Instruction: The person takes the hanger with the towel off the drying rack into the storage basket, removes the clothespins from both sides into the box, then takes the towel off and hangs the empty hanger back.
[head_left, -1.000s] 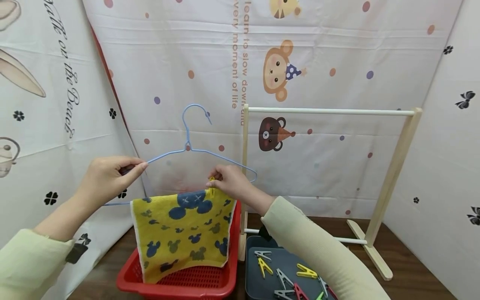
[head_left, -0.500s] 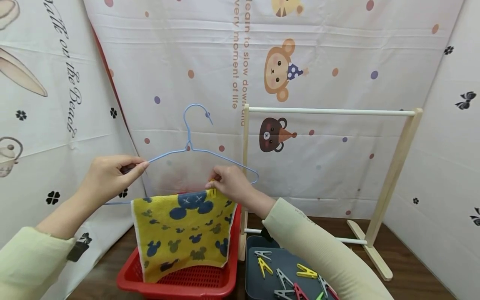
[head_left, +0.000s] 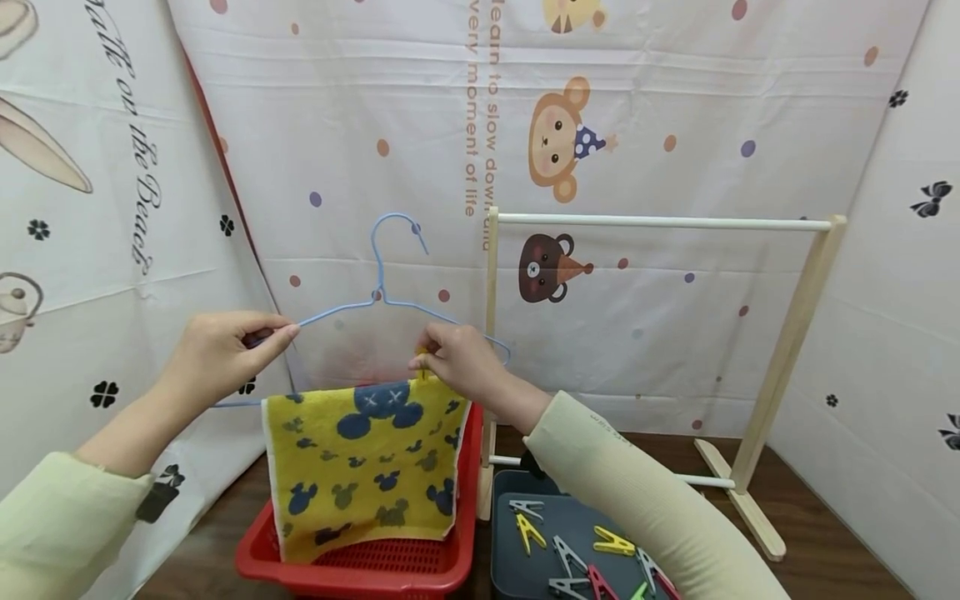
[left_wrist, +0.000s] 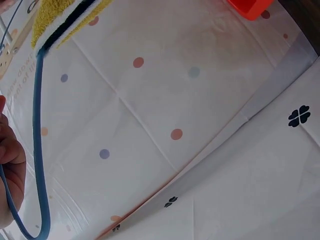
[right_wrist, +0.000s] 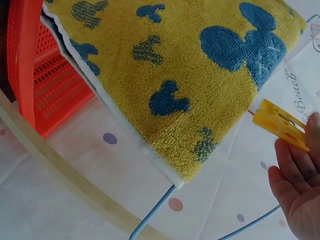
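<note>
My left hand (head_left: 232,350) pinches the left shoulder of a light blue clothes hanger (head_left: 337,310), its hook pointing up. A yellow towel (head_left: 360,467) with blue mouse-head prints is draped over the hanger's lower bar. My right hand (head_left: 461,358) pinches a yellow clothespin (right_wrist: 280,124) between thumb and fingers. The pin's tip is right at the towel's folded top edge, right of the large blue print. In the left wrist view, the hanger's blue end (left_wrist: 37,125) curves out past the towel, and the left fingers (left_wrist: 12,155) show at the left edge.
Below the towel stands a red plastic basket (head_left: 352,583). Right of it, a dark grey tray (head_left: 517,567) holds several clothespins in grey, yellow, red and green. A wooden rack with a white top rail (head_left: 660,222) stands behind on the brown table (head_left: 817,533).
The hanger's hook has tilted slightly right and down. My right hand has risen a little with the clothespin, which overlapped the towel's top edge lower down half a second ago.
</note>
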